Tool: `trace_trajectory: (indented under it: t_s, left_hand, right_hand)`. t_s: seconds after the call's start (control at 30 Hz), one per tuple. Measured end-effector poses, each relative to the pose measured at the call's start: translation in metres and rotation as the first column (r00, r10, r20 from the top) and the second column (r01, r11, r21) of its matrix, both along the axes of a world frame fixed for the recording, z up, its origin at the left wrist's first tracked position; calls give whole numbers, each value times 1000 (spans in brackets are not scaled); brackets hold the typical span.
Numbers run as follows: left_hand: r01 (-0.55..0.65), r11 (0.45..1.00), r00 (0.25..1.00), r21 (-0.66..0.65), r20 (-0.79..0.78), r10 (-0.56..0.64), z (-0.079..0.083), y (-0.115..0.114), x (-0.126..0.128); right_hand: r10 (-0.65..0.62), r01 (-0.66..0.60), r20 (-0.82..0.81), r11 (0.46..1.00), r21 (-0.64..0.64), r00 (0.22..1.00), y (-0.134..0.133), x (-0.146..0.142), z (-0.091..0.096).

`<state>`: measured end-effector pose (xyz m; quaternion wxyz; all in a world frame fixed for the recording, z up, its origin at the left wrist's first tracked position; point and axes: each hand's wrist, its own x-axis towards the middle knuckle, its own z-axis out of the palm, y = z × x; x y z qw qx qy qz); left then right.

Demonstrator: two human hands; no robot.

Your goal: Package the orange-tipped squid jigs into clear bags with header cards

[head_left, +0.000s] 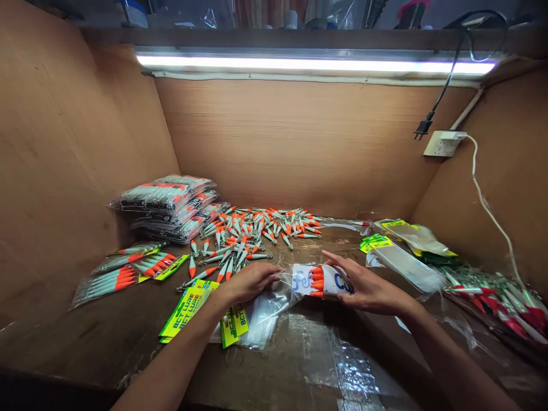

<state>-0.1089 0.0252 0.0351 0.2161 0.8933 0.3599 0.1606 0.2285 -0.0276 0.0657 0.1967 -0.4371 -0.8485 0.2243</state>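
My right hand (pixel 366 283) is wrapped round a folded white card (pixel 302 278) with blue lettering. Several fishing lures (pixel 317 281) lie side by side in the card, their orange ends showing. My left hand (pixel 252 283) has its thumb and fingers pinched at the edge of a clear plastic bag (pixel 286 292), right by the card's left end. Below the left hand are more clear bags (pixel 260 322) with yellow-green "BCT LURE" headers (pixel 234 325). Another stack of yellow header bags (pixel 188 311) lies partly behind my left forearm.
Loose orange-and-white lures (pixel 257 228) are heaped at the back. Packed bags (pixel 171 208) are stacked at the left, with filled header bags (pixel 111 282) before them. At right lie unfilled header bags (pixel 406 265) and red-and-white lures (pixel 509 308). A plug (pixel 423 127) hangs near an outlet (pixel 443 144).
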Motion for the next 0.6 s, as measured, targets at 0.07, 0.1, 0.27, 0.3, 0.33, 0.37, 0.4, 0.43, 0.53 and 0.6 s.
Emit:
trace_trajectory:
  t_s: [0.07,0.1,0.27,0.3,0.33,0.37,0.4,0.43,0.53,0.6]
  left_hand:
    - [-3,1000,1000,26,-26,3,-3,-1,2]
    - [-4,999,999,37,-45,6,-5,-1,4]
    - [-38,993,992,115,-117,51,-12,-4,9]
    - [-39,991,992,132,-118,54,-12,-6,10]
    - [-39,988,992,150,-115,56,-12,-7,11]
    - [-39,984,992,171,-114,59,-11,-8,13]
    - [-41,980,991,195,-115,64,-11,-10,14]
    - [-47,974,990,222,-117,74,-10,-11,16]
    - [-103,955,985,279,-103,136,-7,-14,18]
    - [-143,965,982,221,-90,166,-4,-16,16]
  right_hand:
    - [37,-36,15,999,-22,999,-3,-4,2]
    - [52,-51,26,998,-33,998,-4,-6,2]
    - [74,-71,52,995,-65,996,-4,-6,0]
    - [73,-70,50,995,-65,996,-4,-5,0]
    - [73,-70,49,995,-64,996,-4,-5,-1]
    - [75,-71,48,995,-65,996,-5,-6,-1]
    - [80,-76,50,995,-68,996,-5,-7,-2]
    - [85,-81,52,994,-73,995,-5,-8,-3]
    - [98,-92,73,992,-85,993,-6,-12,-7]
    - [105,-98,84,992,-84,991,-6,-14,-9]
